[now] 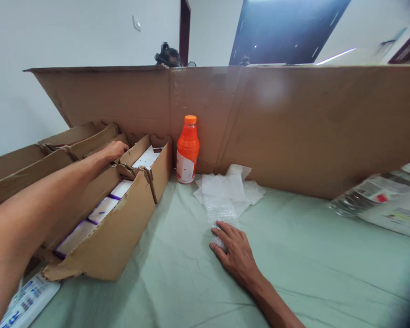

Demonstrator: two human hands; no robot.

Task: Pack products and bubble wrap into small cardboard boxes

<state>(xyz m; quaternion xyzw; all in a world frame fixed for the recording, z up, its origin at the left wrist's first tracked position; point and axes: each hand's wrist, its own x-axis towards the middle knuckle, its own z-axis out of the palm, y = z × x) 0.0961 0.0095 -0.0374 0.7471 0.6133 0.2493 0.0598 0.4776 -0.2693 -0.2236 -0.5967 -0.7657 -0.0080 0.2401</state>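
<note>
My left hand (pixel 116 149) reaches to the far left among the cardboard boxes, by the gap between two of them. Its fingers bend down out of sight, so what they touch is hidden. Flat on the green cloth lies my right hand (pixel 234 253), fingers apart, at the near end of some bubble wrap sheets (pixel 223 191). Near my left arm, a long cardboard box (pixel 133 228) holds several white-and-purple small boxes (pixel 104 208). Behind it, another open cardboard box (pixel 162 171) has white packs (pixel 146 157) inside. An orange bottle (pixel 187 148) stands upright beside it.
A tall cardboard panel (pixel 294 127) runs across the back. Clear plastic and white bottles (pixel 389 200) lie at the right. A white pack with blue print (pixel 30 300) is at the lower left. Part of a person's head (pixel 169 55) shows beyond the panel.
</note>
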